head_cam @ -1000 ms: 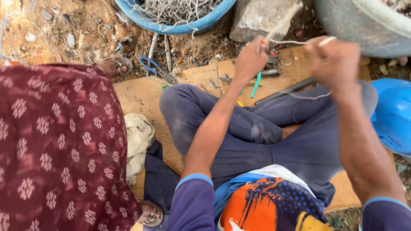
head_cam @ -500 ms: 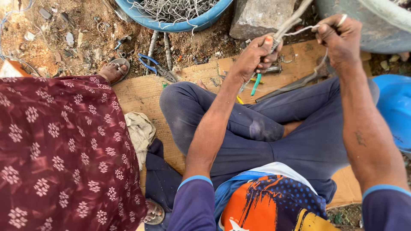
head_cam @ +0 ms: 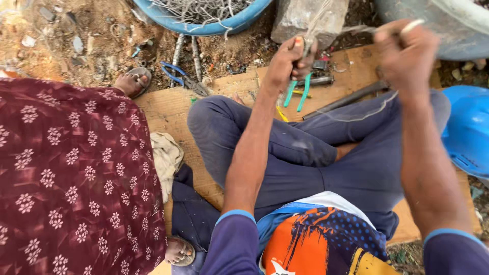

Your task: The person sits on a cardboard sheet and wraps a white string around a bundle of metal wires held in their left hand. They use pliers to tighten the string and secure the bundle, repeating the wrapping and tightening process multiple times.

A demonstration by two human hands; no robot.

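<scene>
Two hands work a length of thin wire [head_cam: 356, 29] above a wooden board [head_cam: 168, 109] on bare ground. The left hand [head_cam: 288, 61] stays closed around green-handled pliers [head_cam: 298, 91], pinching the wire's near end. The right hand [head_cam: 405, 48], fisted on the far end, has dropped lower than half a second ago, drawing the strand taut between the fists. A person sits cross-legged on the board; beside them is someone in a maroon flowered garment [head_cam: 66, 173]. Behind lie blue-handled cutters [head_cam: 181, 76], a blue tub of wire scraps [head_cam: 204, 12], a grey stone block [head_cam: 305, 18] and a metal rod [head_cam: 346, 99].
</scene>
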